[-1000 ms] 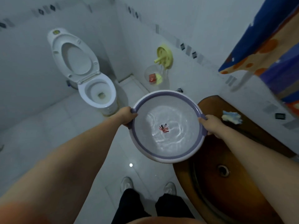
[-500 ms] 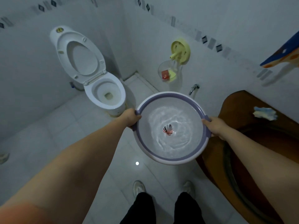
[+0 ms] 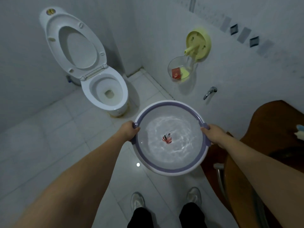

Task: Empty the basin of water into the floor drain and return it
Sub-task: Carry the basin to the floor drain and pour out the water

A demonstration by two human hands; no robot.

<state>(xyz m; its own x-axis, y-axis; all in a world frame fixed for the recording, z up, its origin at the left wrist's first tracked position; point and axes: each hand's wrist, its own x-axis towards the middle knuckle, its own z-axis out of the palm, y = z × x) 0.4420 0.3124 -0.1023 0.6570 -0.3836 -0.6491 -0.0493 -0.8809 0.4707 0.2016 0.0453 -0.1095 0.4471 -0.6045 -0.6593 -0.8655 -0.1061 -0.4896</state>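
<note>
A round white basin point(image 3: 171, 170) with a purple rim hangs level above the tiled floor, in front of me. Rippling water fills it, and a small red, white and dark print shows at its bottom. My left hand point(image 3: 127, 131) grips the rim on the left side. My right hand point(image 3: 213, 134) grips the rim on the right side. No floor drain shows in this view; a small bright spot point(image 3: 138, 164) on the tiles is only a reflection.
A white toilet point(image 3: 105, 91) with its lid up stands at the far left corner. A wall tap point(image 3: 209, 92) and a yellow holder with a clear dish point(image 3: 181, 69) are on the right wall. A brown wooden sink counter point(image 3: 271, 122) fills the right side. My shoes point(image 3: 137, 201) stand below.
I have carried the basin left, off the brown counter and out over the floor. The view has turned left, so the toilet and the wall tap now show more fully.
</note>
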